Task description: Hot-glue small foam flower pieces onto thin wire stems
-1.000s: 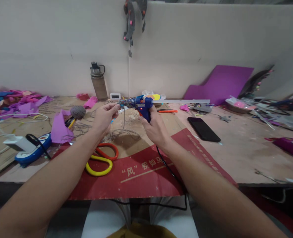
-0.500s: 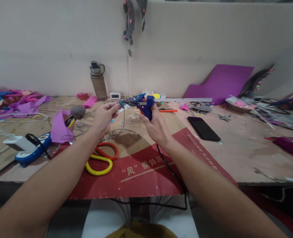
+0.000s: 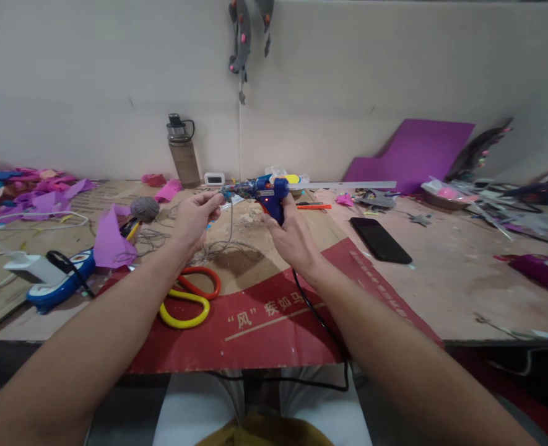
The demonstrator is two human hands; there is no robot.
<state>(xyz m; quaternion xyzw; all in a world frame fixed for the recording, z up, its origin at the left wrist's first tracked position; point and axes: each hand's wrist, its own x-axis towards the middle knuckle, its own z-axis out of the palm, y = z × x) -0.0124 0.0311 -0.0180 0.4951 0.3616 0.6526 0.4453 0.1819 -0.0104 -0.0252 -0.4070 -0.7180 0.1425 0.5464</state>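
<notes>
My right hand is wrapped round the grip of a blue hot glue gun whose red light glows; its black cord trails toward me off the table edge. The gun's nozzle points left at the fingertips of my left hand. That hand pinches a small piece I cannot make out, with grey string hanging from it down to a loose tangle on the table. Both hands hover above the cardboard sheet.
Red and yellow scissors lie under my left forearm. A grey yarn ball, purple felt scraps, a blue power strip and a water bottle are at left. A black phone, a long ruler and a purple sheet are at right.
The glue gun and my right hand have risen slightly and shifted a little toward the left hand. My left hand stays almost still.
</notes>
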